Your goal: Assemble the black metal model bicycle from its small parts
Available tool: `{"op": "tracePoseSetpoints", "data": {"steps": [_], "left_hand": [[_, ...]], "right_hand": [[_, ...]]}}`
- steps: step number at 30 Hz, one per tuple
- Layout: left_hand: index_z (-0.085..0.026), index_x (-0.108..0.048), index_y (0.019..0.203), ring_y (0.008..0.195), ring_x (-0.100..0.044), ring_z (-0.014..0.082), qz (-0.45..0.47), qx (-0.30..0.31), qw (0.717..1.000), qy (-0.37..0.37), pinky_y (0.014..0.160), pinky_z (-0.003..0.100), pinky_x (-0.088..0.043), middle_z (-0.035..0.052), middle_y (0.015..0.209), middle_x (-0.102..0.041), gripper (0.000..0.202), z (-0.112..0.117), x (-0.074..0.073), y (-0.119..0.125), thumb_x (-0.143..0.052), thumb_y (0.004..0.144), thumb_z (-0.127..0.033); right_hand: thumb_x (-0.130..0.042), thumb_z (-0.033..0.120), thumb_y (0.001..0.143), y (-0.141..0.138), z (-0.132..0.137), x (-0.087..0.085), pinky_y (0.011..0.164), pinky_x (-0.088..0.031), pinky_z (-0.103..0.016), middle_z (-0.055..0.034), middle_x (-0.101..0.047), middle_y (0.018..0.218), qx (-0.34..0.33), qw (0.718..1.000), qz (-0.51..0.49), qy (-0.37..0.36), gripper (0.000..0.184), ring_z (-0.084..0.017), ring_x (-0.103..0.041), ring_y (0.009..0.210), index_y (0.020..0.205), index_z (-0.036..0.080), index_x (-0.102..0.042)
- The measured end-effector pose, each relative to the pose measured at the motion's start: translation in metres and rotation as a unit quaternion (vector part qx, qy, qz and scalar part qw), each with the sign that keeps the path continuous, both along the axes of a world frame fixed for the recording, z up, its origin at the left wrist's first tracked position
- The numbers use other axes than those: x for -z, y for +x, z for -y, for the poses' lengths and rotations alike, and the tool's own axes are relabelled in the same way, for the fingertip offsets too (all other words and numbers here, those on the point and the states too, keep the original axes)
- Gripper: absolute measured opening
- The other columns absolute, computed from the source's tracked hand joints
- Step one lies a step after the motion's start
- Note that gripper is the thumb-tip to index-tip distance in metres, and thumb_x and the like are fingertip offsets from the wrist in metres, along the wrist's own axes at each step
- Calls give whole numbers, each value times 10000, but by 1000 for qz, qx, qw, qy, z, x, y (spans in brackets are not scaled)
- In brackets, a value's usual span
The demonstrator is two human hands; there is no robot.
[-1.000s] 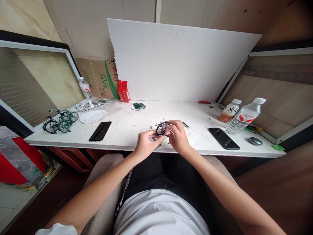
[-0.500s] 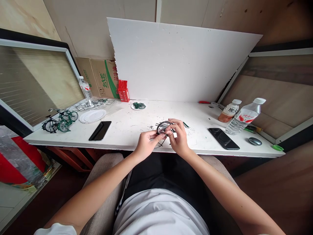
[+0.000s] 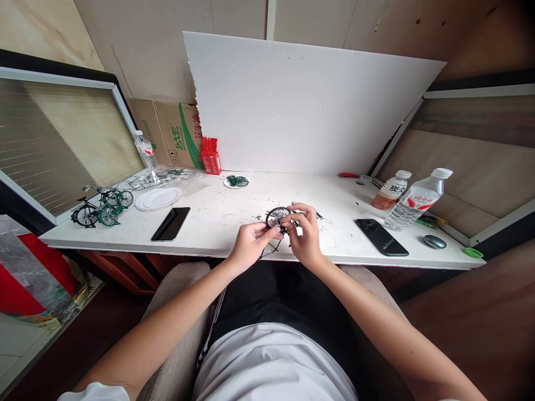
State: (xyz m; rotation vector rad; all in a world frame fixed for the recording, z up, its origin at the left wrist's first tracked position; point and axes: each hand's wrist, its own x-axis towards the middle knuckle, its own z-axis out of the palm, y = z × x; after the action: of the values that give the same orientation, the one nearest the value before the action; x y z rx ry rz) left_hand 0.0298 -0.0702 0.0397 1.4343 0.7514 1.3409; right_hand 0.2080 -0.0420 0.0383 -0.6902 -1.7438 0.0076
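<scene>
Both hands meet over the front edge of the white table (image 3: 217, 214). My left hand (image 3: 248, 245) pinches a small black spoked model wheel (image 3: 276, 218) from below, and thin black frame pieces hang under it. My right hand (image 3: 305, 236) curls its fingers around the wheel's right side, thumb and forefinger pressed at the hub. Small green and black loose parts (image 3: 321, 217) lie scattered on the table just behind the hands.
Two finished green model bicycles (image 3: 100, 207) stand at the far left beside white paper plates (image 3: 159, 197) and a black phone (image 3: 170, 223). A second phone (image 3: 381, 236), two bottles (image 3: 412, 200), a mouse (image 3: 434, 241) sit right. A white board (image 3: 309, 106) leans behind.
My right fingers have shifted lower along the wheel's right side and the wheel sits slightly more upright. My left hand has barely moved.
</scene>
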Motion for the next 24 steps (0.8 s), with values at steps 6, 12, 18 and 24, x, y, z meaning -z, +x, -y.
{"op": "tracePoseSetpoints", "data": {"steps": [6,12,18,24], "left_hand": [[-132,-782,1040,925,-808,301,-13,2,1000,-2,902,412,-619,129,1053,-814,427,2,0,1,-776,907,-538],[-136,-776,1046,941,-810,302,-25,2,1000,1,903,405,-618,121,1029,-819,419,1,1,-1,-763,920,-536],[-132,-772,1041,982,-805,307,-45,-13,999,19,897,392,-616,126,1047,-817,412,0,2,-3,-731,949,-531],[-138,-773,1050,989,-799,300,-54,-22,998,25,919,398,-615,119,1039,-816,398,1,1,-3,-711,963,-521]], "right_hand": [[-585,211,1030,1,1,-1,984,-563,-569,-127,-585,1213,21,1000,4,-4,108,-321,-595,1228,1012,264,-677],[-598,220,1030,1,1,-1,921,-569,-534,-128,-592,1193,27,999,19,-2,93,-316,-603,1194,1027,260,-683],[-647,251,1009,0,2,-2,954,-553,-532,-125,-602,1207,12,1000,13,-12,51,-315,-605,1197,1030,256,-694],[-675,284,999,0,5,-5,968,-558,-534,-131,-623,1243,-4,1000,13,-24,60,-319,-609,1216,1052,259,-687]]}}
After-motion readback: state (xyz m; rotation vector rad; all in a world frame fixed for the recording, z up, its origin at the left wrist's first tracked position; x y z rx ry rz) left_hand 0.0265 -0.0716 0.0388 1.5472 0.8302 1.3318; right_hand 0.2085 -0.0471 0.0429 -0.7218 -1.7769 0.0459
